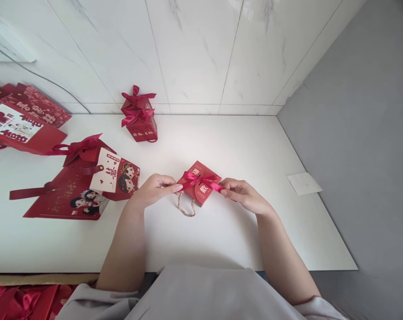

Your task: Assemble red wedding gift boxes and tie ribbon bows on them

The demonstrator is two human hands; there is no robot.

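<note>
A small red gift box (204, 170) with pale lettering sits on the white table in front of me. Across its top lies a bright pink-red ribbon (201, 178) tied in a bow. My left hand (159, 189) pinches the ribbon at the box's left side. On the right, my right hand (243, 194) pinches the ribbon's other side between thumb and fingers. A twisted rope handle (187, 215) loops out from the box's near left edge onto the table.
Two red boxes with bows (139, 124) stand by the tiled wall. Red gift bags (64, 195) and more printed bags (24, 126) fill the left side. A white paper (304, 183) lies at the table's right edge, beside the grey wall. Red ribboned items (24, 302) fill a carton at lower left.
</note>
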